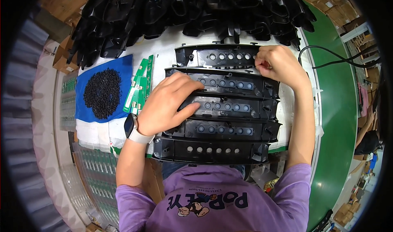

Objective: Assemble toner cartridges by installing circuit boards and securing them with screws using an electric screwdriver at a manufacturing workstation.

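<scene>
Several long black plastic panels lie in a stack of rows in front of me. Bluish round buttons fill the holes of the middle panels; white shows through the holes of the far panel and the nearest panel. My left hand, a watch on its wrist, rests over the left part of the middle panels, thumb and index finger apart. At the right end of the far panel, my right hand has its fingers curled and pinched; whatever lies between the fingertips is hidden.
Small black screws or similar pieces are heaped on a blue sheet at the left. Beside it lie green circuit boards. Black plastic housings are piled along the far side. A black cable runs off to the right.
</scene>
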Motion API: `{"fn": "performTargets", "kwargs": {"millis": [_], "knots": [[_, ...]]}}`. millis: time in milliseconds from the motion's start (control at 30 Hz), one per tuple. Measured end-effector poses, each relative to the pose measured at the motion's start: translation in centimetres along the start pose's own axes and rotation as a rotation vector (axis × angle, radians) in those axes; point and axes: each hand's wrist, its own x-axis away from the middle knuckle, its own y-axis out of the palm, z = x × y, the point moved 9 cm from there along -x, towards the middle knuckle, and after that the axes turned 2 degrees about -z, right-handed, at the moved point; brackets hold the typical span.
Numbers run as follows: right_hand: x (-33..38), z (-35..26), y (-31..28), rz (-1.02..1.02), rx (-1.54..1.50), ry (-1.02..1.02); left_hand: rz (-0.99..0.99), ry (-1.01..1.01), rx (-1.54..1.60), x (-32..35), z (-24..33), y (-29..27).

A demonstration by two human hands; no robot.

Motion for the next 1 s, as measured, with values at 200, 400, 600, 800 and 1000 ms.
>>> {"fn": "performTargets", "kwargs": {"millis": [200, 400, 600, 800, 1000], "knots": [[-0.1, 0.7, 0.7, -0.042, -0.046, 0.024, -0.002, 0.010, -0.005, 0.0, 0.0, 0.0], [0.2, 1.2, -0.2, 0.026, -0.183, 0.056, 0.012, 0.017, -0.011, 0.1, 0.1, 0.0], [0.6, -1.5, -4.4, 0.392, -0.329, -0.038, 0.178, 0.033, -0.035, 0.0, 0.2, -2.0], [1.8, -8.7, -7.2, 0.552, -0.194, -0.281, 0.368, 0.075, -0.013, -3.5, 3.3, -3.1], [2.1, -10.5, -7.1, 0.617, 0.049, -0.438, 0.066, 0.139, 0.278, -6.9, 0.6, 0.2]]}}
